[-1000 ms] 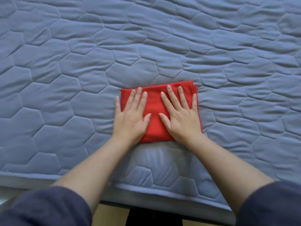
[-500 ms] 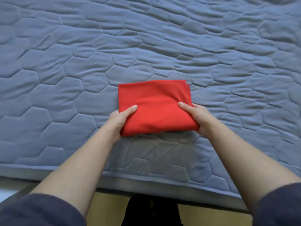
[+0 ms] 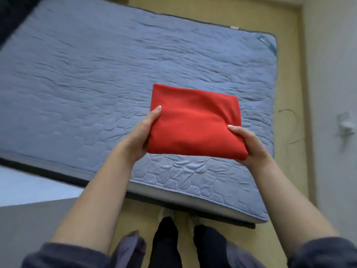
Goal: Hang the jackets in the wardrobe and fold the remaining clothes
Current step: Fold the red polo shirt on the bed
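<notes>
From the head camera, a folded red garment (image 3: 195,120) is held up in the air above the near part of the blue quilted mattress (image 3: 87,78), clear of its surface. The left hand (image 3: 144,132) grips its left edge and the right hand (image 3: 249,146) its right lower corner, each with the thumb on top and the fingers hidden underneath. Dark sleeves (image 3: 63,256) are pushed up the forearms, and the yellowish floor (image 3: 289,93) runs along the mattress's right side.
</notes>
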Demonstrator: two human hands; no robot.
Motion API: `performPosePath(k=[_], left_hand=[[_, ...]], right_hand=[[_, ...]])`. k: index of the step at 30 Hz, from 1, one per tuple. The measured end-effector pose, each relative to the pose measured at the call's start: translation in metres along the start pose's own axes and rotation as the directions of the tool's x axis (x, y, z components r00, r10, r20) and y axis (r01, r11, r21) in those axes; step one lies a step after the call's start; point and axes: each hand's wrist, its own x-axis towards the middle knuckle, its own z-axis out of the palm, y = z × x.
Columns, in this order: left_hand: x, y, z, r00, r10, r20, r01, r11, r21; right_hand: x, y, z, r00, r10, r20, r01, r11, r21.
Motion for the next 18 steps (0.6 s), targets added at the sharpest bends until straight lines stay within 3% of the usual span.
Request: performPosePath(k=[4, 7, 11, 14, 18], left_hand=[[-0.096, 0.015, 0.03, 0.989, 0.149, -0.017, -0.15, 0.982, -0.111], [-0.155, 0.0, 0.042, 0.969, 0.239, -0.066, -0.248, 0.945, -0.212], [-0.217, -0.032, 0.059, 0.915, 0.335, -0.224, -0.393, 0.866, -0.309], [-0.256, -0.066, 0.068, 0.858, 0.353, -0.373, -0.477, 0.816, -0.327], [-0.318, -0.107, 0.067, 0.724, 0.415, -0.551, -0.617, 0.747, -0.248]], right_hand=[[-0.064, -0.026, 0.027, 0.987, -0.085, 0.135, 0.082, 0.996, 0.03], [-0.095, -0.033, 0.038, 0.96, -0.069, 0.273, 0.077, 0.997, -0.018], [-0.128, -0.034, 0.054, 0.886, 0.058, 0.46, 0.017, 0.988, -0.156], [-0.149, -0.032, 0.067, 0.845, 0.167, 0.509, -0.015, 0.957, -0.289], [-0.181, -0.02, 0.099, 0.751, 0.296, 0.59, 0.043, 0.87, -0.491]])
